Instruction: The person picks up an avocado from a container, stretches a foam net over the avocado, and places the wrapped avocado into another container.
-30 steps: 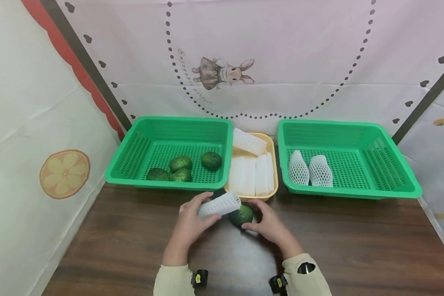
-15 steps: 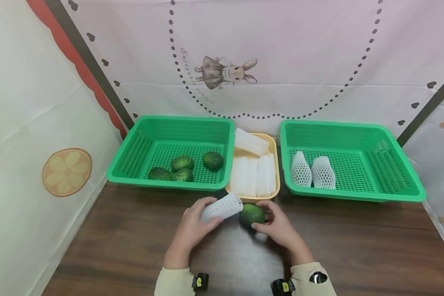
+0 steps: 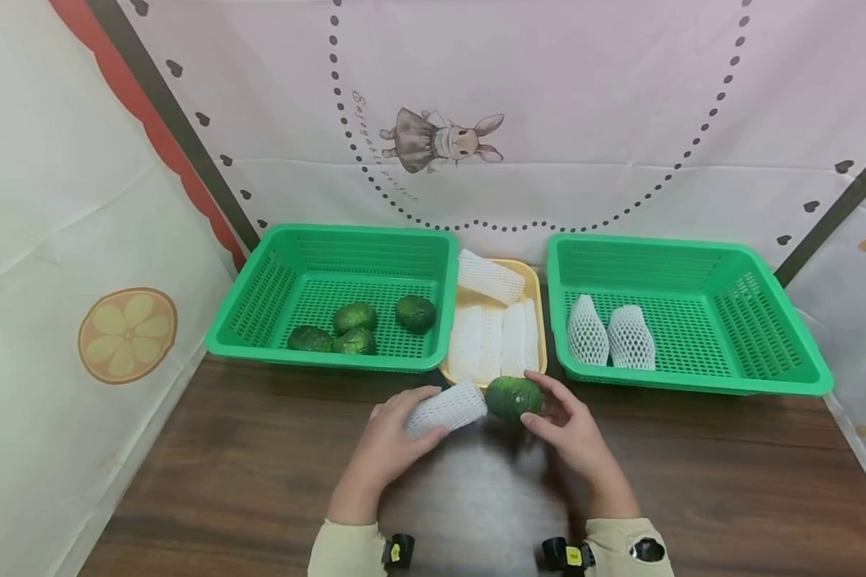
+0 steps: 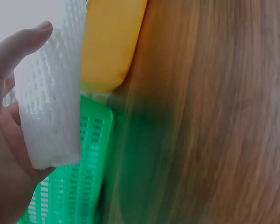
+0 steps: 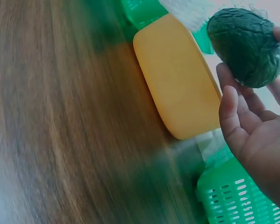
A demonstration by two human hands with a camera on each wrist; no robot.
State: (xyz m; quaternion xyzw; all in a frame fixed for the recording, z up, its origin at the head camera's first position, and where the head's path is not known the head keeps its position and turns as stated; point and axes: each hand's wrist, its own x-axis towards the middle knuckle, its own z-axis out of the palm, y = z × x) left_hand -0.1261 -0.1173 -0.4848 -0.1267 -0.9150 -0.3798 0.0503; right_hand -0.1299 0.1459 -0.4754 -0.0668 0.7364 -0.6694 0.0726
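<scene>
My left hand (image 3: 395, 439) grips a white foam net sleeve (image 3: 447, 409), its thumb lying along the near side in the left wrist view. The sleeve's open end points right, toward a dark green avocado (image 3: 512, 398). My right hand (image 3: 572, 425) pinches that avocado at its right end between thumb and fingers. In the right wrist view the avocado (image 5: 245, 46) shows a crinkled, shiny clear wrap. Avocado and sleeve end are close together, in front of the yellow tray (image 5: 179, 79).
The left green basket (image 3: 332, 362) holds several avocados (image 3: 355, 317). More foam sleeves (image 3: 489, 276) lie in the yellow tray between the baskets. In the right green basket (image 3: 700, 381) are two sleeved fruits (image 3: 587, 330). A printed cloth (image 3: 584, 80) hangs behind.
The right hand has drawn the avocado to the right and raised it slightly, turning it more sideways. The left hand has shifted right with the sleeve, still near the avocado.
</scene>
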